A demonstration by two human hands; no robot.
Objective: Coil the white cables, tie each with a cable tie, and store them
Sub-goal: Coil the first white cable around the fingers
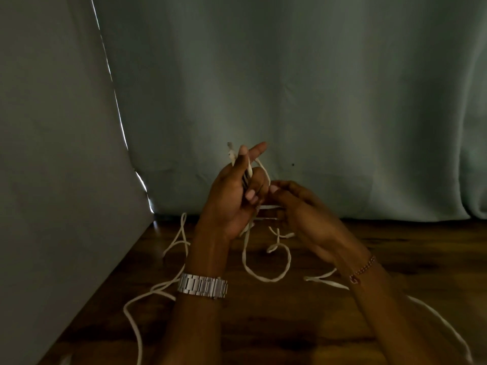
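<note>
Nearest the camera, loose runs of thin white cable [263,275] are seen trailing across the dark brown wooden counter [290,325], one strand curving away toward the lower right and another looping toward the lower left edge. A rounded loop of the same cable is laid flat on the counter between the two forearms. A silver metal link watch [202,285] is worn on the left wrist, and a thin beaded bracelet [362,268] is worn on the right wrist.

Above the counter, the left hand [232,198] is held upright with its palm turned toward the right. A bundle of cable turns is gripped in it by the curled lower fingers and the thumb, while the index finger is left extended up and to the right. The long axis of the gathered bundle is roughly vertical, and the connector end of the cable [231,151] is pointed upward, just past the fingertips.

The right hand [303,214] is held just beside the left, its fingers curled, and short horizontal strands are stretched between the two hands. The strand appears to be pinched at the fingertips, though the exact contact is hidden in the dim light.

Behind the hands, a pale grey-green curtain [316,88] is hung down to the counter's far edge.
</note>
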